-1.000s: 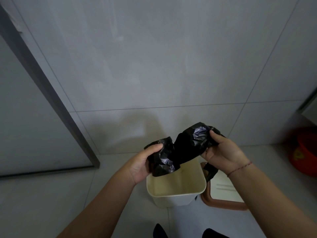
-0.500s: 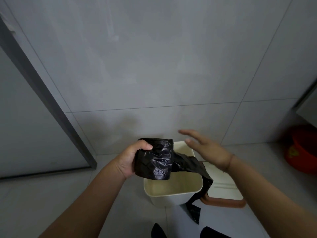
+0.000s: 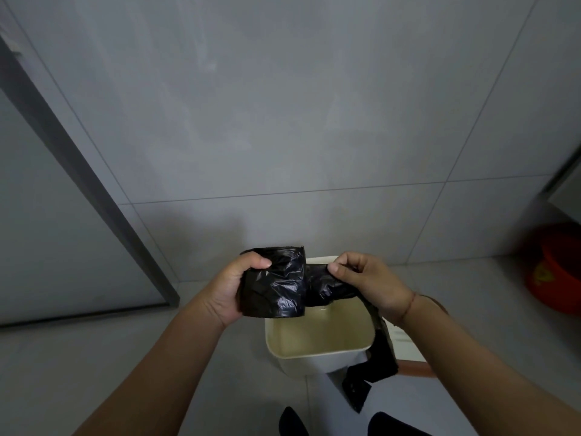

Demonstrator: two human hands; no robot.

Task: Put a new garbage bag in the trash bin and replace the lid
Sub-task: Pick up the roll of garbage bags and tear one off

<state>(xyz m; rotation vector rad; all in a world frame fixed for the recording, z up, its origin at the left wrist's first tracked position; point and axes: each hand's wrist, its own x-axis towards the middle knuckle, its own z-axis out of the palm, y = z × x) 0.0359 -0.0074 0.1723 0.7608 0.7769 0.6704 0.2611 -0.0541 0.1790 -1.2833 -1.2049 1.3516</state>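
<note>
A cream trash bin (image 3: 317, 357) stands open and unlined on the floor below my hands. Above it my left hand (image 3: 229, 287) grips a black roll of garbage bags (image 3: 276, 284). My right hand (image 3: 371, 281) pinches the unrolled bag end (image 3: 323, 287) just right of the roll. That loose strip trails down under my right wrist and hangs past the bin's right rim, its tail (image 3: 371, 376) dangling near the floor. The lid (image 3: 415, 366), cream with a brown rim, lies on the floor right of the bin, mostly hidden by my right forearm.
A grey tiled wall (image 3: 283, 121) rises right behind the bin. A dark door frame (image 3: 94, 199) runs diagonally at the left. A red basin (image 3: 559, 272) sits on the floor at the far right. My dark shoes (image 3: 292, 423) show at the bottom edge.
My right hand, which had let go and hovered open half a second ago, has come back and taken hold of the loose bag end beside the roll. The left hand kept hold of the roll.
</note>
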